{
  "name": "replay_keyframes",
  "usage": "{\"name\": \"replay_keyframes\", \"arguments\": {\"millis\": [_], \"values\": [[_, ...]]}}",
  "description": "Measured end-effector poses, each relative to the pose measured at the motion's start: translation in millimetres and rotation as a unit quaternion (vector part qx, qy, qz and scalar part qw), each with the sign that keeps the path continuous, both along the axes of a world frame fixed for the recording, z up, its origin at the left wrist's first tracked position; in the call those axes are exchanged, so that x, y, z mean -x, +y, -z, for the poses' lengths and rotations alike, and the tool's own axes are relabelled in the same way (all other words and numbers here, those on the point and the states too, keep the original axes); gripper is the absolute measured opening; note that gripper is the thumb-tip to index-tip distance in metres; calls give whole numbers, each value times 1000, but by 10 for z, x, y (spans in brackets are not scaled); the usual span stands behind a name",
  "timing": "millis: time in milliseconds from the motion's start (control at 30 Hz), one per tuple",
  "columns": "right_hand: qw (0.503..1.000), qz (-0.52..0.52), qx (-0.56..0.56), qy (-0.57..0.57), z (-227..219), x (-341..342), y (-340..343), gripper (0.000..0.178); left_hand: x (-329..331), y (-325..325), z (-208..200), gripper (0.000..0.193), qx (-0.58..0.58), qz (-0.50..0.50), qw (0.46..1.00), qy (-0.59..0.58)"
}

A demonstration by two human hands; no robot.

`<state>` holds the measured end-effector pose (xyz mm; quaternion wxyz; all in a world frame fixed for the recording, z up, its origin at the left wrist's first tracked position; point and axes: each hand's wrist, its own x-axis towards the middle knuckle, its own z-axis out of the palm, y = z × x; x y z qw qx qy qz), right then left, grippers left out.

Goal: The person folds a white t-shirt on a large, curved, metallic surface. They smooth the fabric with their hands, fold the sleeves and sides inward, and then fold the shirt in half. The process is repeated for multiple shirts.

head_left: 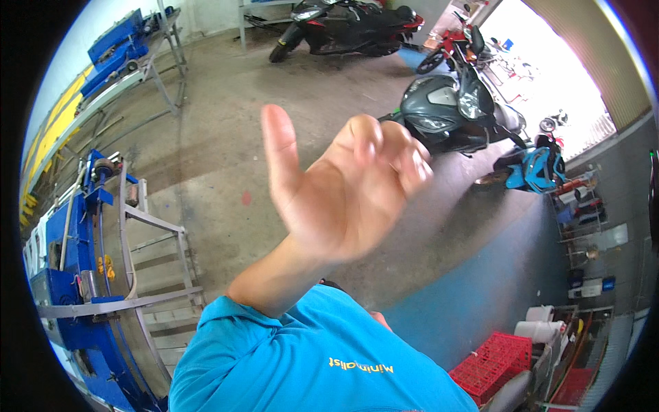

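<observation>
My left hand (343,185) is raised in front of me, palm toward me, at the end of a bare forearm that comes out of a bright blue sleeve (237,323). Its thumb stretches out to the left, and the fingers are apart and loosely curled at the tips. Nothing is held in it, and it touches nothing. My right hand cannot be made out. A small patch of skin (379,319) peeks past the edge of my blue shirt (322,350), and I cannot tell what it belongs to.
Blue machinery (65,275) with grey metal frames (158,220) lines the left side. A black scooter (350,27) stands at the back, a grey one (439,106) behind my hand, and a blue motorbike (535,168) to the right. A red plastic crate (491,364) is at lower right.
</observation>
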<state>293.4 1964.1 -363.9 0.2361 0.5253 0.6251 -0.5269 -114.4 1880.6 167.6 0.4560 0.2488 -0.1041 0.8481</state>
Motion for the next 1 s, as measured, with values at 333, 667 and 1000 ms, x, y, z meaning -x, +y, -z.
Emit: {"name": "replay_keyframes", "arguments": {"millis": [333,667,1000], "values": [[995,-93,17,34,384,47,572,30,363,353,617,66,89,-162,976,-113],[986,-163,-24,36,6,1164,1670,30,1096,-497,723,14,171,-337,925,-33],[999,-4,12,47,-511,3442,936,31,2764,-1526,941,45,131,-335,929,-86]]}}
